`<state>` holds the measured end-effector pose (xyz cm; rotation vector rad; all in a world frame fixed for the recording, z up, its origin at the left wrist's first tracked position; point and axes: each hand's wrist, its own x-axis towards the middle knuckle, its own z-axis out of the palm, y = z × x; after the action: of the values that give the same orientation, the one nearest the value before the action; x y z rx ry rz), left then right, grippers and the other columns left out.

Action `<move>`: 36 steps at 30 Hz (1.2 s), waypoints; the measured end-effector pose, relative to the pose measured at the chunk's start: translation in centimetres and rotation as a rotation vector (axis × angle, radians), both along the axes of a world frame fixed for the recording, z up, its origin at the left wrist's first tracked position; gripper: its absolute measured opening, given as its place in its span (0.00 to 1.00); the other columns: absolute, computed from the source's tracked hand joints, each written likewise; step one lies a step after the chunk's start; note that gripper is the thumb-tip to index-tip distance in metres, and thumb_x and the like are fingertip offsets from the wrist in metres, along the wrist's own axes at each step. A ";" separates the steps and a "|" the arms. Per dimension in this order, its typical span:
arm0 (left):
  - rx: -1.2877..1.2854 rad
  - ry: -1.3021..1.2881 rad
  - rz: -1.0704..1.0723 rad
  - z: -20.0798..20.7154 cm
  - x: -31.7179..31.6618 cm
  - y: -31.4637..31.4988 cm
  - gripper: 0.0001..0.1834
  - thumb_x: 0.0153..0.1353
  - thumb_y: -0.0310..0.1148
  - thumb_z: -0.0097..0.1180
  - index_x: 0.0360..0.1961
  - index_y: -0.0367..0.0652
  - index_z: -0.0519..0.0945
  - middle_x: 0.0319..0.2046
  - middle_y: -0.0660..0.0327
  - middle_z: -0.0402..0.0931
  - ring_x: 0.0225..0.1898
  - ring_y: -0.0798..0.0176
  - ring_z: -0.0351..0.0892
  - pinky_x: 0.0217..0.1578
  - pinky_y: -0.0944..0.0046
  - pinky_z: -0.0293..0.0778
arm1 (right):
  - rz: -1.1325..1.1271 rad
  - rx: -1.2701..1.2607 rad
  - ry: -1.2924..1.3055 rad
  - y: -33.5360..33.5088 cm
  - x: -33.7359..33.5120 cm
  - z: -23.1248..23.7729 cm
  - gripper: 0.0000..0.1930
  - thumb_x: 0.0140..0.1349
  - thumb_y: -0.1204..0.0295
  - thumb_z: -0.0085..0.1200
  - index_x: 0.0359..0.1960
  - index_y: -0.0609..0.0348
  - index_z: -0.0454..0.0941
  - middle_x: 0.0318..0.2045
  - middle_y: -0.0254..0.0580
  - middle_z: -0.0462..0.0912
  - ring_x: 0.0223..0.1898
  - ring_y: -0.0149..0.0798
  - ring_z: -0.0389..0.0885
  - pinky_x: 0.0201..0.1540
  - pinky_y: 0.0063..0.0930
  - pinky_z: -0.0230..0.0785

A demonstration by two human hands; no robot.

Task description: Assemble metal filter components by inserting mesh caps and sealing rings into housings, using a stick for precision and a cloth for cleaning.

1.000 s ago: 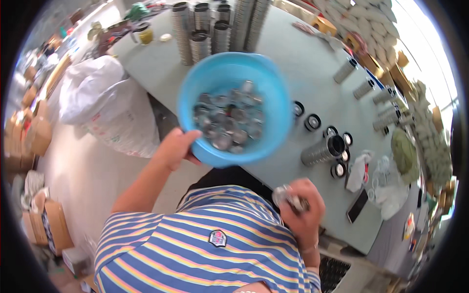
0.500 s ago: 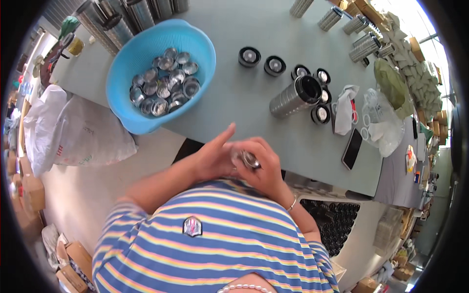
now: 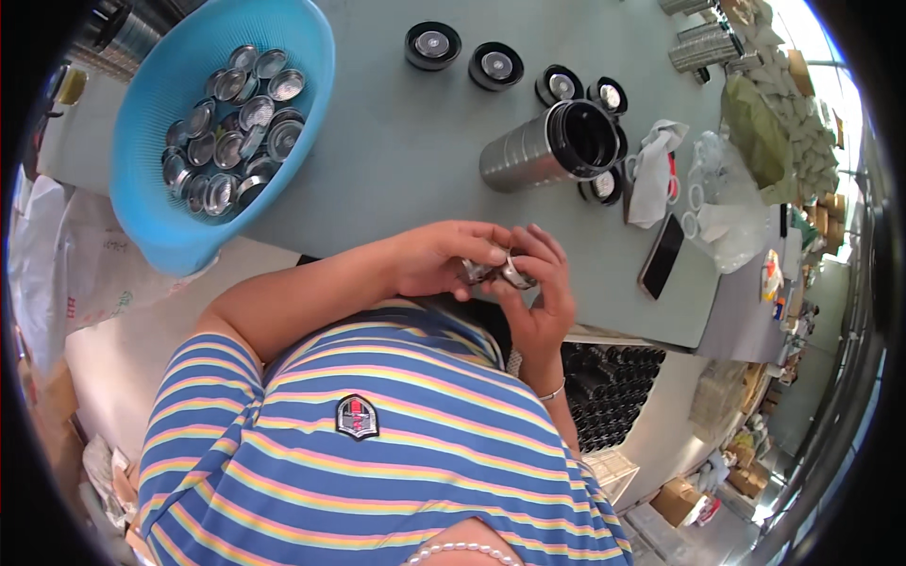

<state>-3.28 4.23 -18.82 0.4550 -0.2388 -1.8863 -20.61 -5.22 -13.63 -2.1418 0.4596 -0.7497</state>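
Note:
My left hand (image 3: 436,257) is closed on a small shiny metal cap (image 3: 475,272), its fingers bent around the edge. Close beside it, my right hand (image 3: 544,294) pinches another round metal cap (image 3: 518,273) between thumb and fingers. The two pieces nearly meet in front of my body, by the table's near edge; fingers cover part of each. To the left, a blue plastic basket (image 3: 316,104) contains several loose caps (image 3: 227,149) of the same silvery kind. Beyond my hands a ribbed steel cup (image 3: 517,157) with a black rim stands on the table.
Several black lids (image 3: 495,66) with silvery centres sit around the cup. A white cloth (image 3: 654,174), a phone (image 3: 661,257) and a clear plastic bag (image 3: 725,203) lie at the right. Steel tubes (image 3: 703,47) stand farther back. Many black parts (image 3: 613,396) fill a space below the table.
My hands have come together toward the right, and my left hand, with fingers loosely spread before, now grips a metal cap. The view has shifted, bringing the cup and lids nearer.

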 end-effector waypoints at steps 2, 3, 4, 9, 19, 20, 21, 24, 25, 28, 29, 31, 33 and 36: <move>-0.022 0.001 0.000 0.0 0.8 -0.3 0.28 0.67 0.37 0.61 0.65 0.38 0.72 0.44 0.60 0.79 0.38 0.68 0.80 0.25 0.70 0.77 | 0.075 -0.076 0.089 -1.3 -0.3 0.3 0.10 0.59 0.71 0.68 0.41 0.58 0.84 0.52 0.47 0.87 0.63 0.56 0.77 0.68 0.51 0.62; -0.012 0.018 0.007 -0.3 0.9 -0.1 0.28 0.67 0.37 0.61 0.65 0.37 0.72 0.44 0.60 0.79 0.39 0.68 0.80 0.26 0.70 0.78 | 0.103 -0.154 0.103 -1.9 -0.5 0.2 0.10 0.59 0.70 0.67 0.41 0.57 0.85 0.51 0.46 0.87 0.63 0.55 0.76 0.69 0.52 0.60; -0.003 0.035 0.014 -0.7 1.1 0.0 0.28 0.67 0.36 0.61 0.65 0.37 0.72 0.45 0.59 0.79 0.39 0.68 0.81 0.26 0.70 0.78 | 0.067 -0.203 0.040 -2.6 -0.5 0.8 0.10 0.59 0.71 0.67 0.41 0.57 0.85 0.50 0.45 0.87 0.62 0.55 0.76 0.69 0.51 0.61; -0.015 0.010 -0.025 -0.5 1.0 -0.2 0.27 0.67 0.33 0.59 0.65 0.37 0.71 0.47 0.56 0.79 0.44 0.63 0.83 0.34 0.65 0.86 | -0.148 -0.466 -0.183 -6.5 3.9 7.6 0.08 0.54 0.74 0.69 0.37 0.55 0.87 0.46 0.39 0.89 0.60 0.51 0.75 0.65 0.48 0.65; -0.038 0.112 -0.004 -1.5 1.1 -0.6 0.27 0.62 0.32 0.56 0.62 0.37 0.69 0.51 0.50 0.77 0.50 0.57 0.84 0.42 0.57 0.89 | 0.016 -0.782 0.343 -7.2 7.2 10.7 0.14 0.57 0.58 0.69 0.40 0.52 0.89 0.47 0.30 0.86 0.68 0.48 0.70 0.74 0.54 0.41; -0.041 0.095 0.001 -1.4 1.3 -0.7 0.28 0.61 0.32 0.56 0.62 0.37 0.69 0.51 0.50 0.77 0.50 0.57 0.84 0.43 0.57 0.89 | 0.026 -0.781 0.350 -7.2 7.5 10.9 0.13 0.56 0.60 0.69 0.39 0.53 0.89 0.47 0.30 0.84 0.68 0.46 0.71 0.74 0.53 0.43; -0.052 0.084 0.004 -1.4 1.4 -0.7 0.26 0.61 0.29 0.51 0.62 0.36 0.70 0.52 0.49 0.77 0.52 0.54 0.84 0.45 0.55 0.87 | 0.041 -0.770 0.356 -7.3 7.5 11.0 0.13 0.56 0.60 0.69 0.39 0.53 0.89 0.46 0.31 0.84 0.67 0.45 0.71 0.74 0.54 0.44; -0.068 0.118 0.006 -1.5 1.3 -0.5 0.26 0.61 0.29 0.51 0.62 0.36 0.70 0.51 0.49 0.77 0.53 0.54 0.83 0.46 0.55 0.87 | 0.061 -0.769 0.384 -7.4 7.6 11.4 0.13 0.56 0.61 0.69 0.38 0.55 0.88 0.44 0.32 0.84 0.65 0.44 0.74 0.73 0.56 0.46; -0.072 0.108 0.005 -1.8 1.2 -0.4 0.26 0.61 0.29 0.51 0.62 0.36 0.70 0.51 0.49 0.77 0.53 0.54 0.83 0.46 0.55 0.87 | 0.093 -0.790 0.395 -7.5 7.7 11.5 0.13 0.56 0.61 0.69 0.38 0.55 0.88 0.44 0.32 0.84 0.64 0.44 0.75 0.73 0.56 0.46; -0.095 0.134 0.029 -1.1 1.5 0.0 0.29 0.59 0.29 0.51 0.64 0.35 0.68 0.54 0.47 0.77 0.58 0.50 0.81 0.51 0.51 0.85 | 0.135 -0.807 0.385 -7.7 7.6 11.7 0.13 0.55 0.63 0.70 0.39 0.56 0.88 0.45 0.33 0.85 0.63 0.45 0.76 0.73 0.57 0.48; -0.066 0.135 0.079 -0.1 1.4 0.4 0.33 0.57 0.30 0.53 0.66 0.36 0.67 0.58 0.46 0.75 0.62 0.48 0.78 0.56 0.49 0.82 | 0.106 -0.768 0.236 -7.5 7.6 11.2 0.12 0.54 0.65 0.70 0.38 0.56 0.88 0.44 0.34 0.85 0.62 0.46 0.77 0.71 0.54 0.53; -0.037 0.140 0.147 1.4 1.6 0.7 0.37 0.55 0.32 0.54 0.68 0.36 0.66 0.61 0.45 0.73 0.65 0.46 0.75 0.61 0.48 0.79 | -0.008 -0.720 -0.032 -6.4 6.3 10.0 0.13 0.51 0.72 0.72 0.39 0.56 0.87 0.43 0.39 0.86 0.55 0.48 0.81 0.61 0.44 0.69; -0.107 0.215 0.206 2.5 0.6 1.3 0.37 0.57 0.29 0.50 0.71 0.33 0.63 0.65 0.42 0.70 0.69 0.45 0.71 0.68 0.46 0.70 | -0.003 -0.563 -0.026 -4.7 2.5 8.3 0.14 0.52 0.73 0.72 0.41 0.57 0.88 0.44 0.43 0.85 0.48 0.47 0.83 0.54 0.37 0.74; -0.115 0.178 0.174 2.5 0.7 1.9 0.38 0.56 0.28 0.50 0.71 0.32 0.63 0.66 0.42 0.68 0.69 0.45 0.70 0.69 0.47 0.69 | 0.013 -0.509 -0.089 -2.8 3.3 6.3 0.17 0.53 0.73 0.72 0.45 0.58 0.87 0.51 0.47 0.83 0.53 0.48 0.80 0.58 0.40 0.71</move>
<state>-2.59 6.11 -16.28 0.2208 -0.1813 -1.7204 -17.31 -8.03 -7.31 -2.5596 0.2203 -1.0344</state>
